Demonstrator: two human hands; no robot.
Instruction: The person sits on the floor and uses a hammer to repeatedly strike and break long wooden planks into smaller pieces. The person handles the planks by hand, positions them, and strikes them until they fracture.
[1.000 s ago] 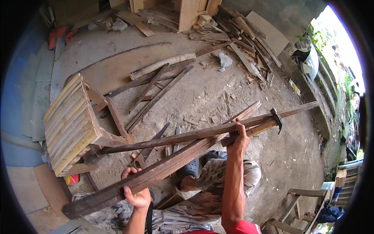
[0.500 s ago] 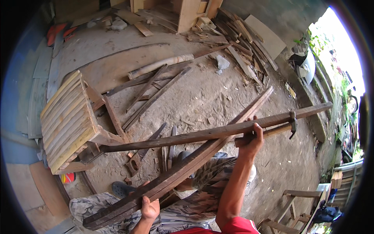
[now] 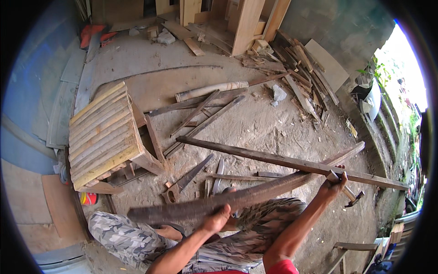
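A thick dark wooden beam (image 3: 182,211) slants over my lap, its far end out to the right. My left hand (image 3: 217,220) is closed around its middle part. Crossing it on the right is a longer, thinner wooden beam (image 3: 255,156). My right hand (image 3: 332,186) is closed at that crossing, holding the thinner beam together with a hammer (image 3: 350,195) whose head points away to the right. Whether its fingers also grip the thick beam is hidden. On the ground ahead of my legs lie a handsaw (image 3: 186,181) and a narrow metal blade (image 3: 219,175).
A slatted wooden stool-like piece (image 3: 102,137) stands on the left. Loose strips (image 3: 205,119) and a pale roll (image 3: 212,91) lie beyond. A scrap-wood pile (image 3: 301,64) is at the far right, with concrete steps (image 3: 372,132) on the right. A wooden frame (image 3: 349,246) stands lower right.
The thinner beam has swung: its left end moved away and right, its right end nearer me. My left hand and the thick beam shifted right. The view has tilted up somewhat.
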